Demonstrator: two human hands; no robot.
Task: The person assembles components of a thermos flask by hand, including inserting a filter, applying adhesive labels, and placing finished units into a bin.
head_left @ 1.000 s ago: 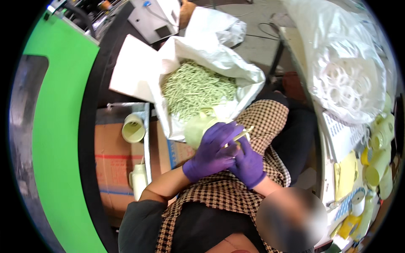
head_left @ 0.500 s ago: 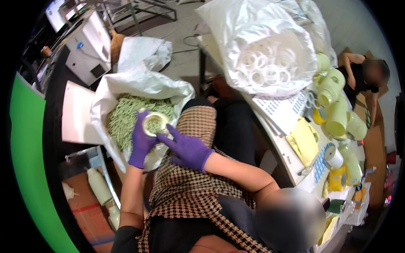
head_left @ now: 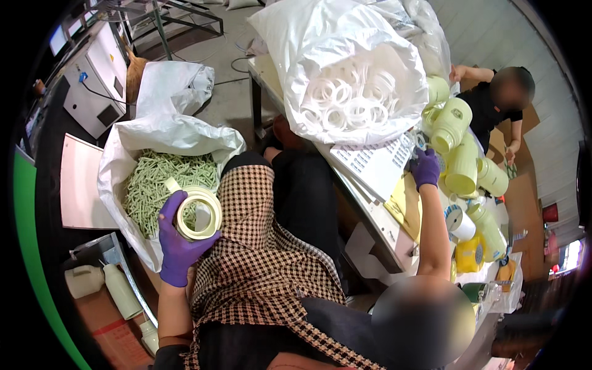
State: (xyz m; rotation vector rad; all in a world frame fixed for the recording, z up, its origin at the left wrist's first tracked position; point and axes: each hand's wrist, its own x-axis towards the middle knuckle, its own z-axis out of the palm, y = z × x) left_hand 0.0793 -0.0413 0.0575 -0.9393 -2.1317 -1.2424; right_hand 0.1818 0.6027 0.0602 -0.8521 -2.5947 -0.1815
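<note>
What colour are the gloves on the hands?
Purple on both the left hand and the right hand, seen in the head view.

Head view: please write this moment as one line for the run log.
left hand: holds pale green cap over bag of green sticks | right hand: reaches to pale green bottles on table

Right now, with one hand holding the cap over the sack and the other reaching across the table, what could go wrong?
1. The left hand grips the pale yellow cap one-handed beside the open sack of green sticks; a slip could likely drop it in among them.
2. The right hand reaches in among crowded, tilted yellow bottles; a nudge might topple some.
3. The bulging bag of white rings sits close to that reach and could be snagged.
</note>
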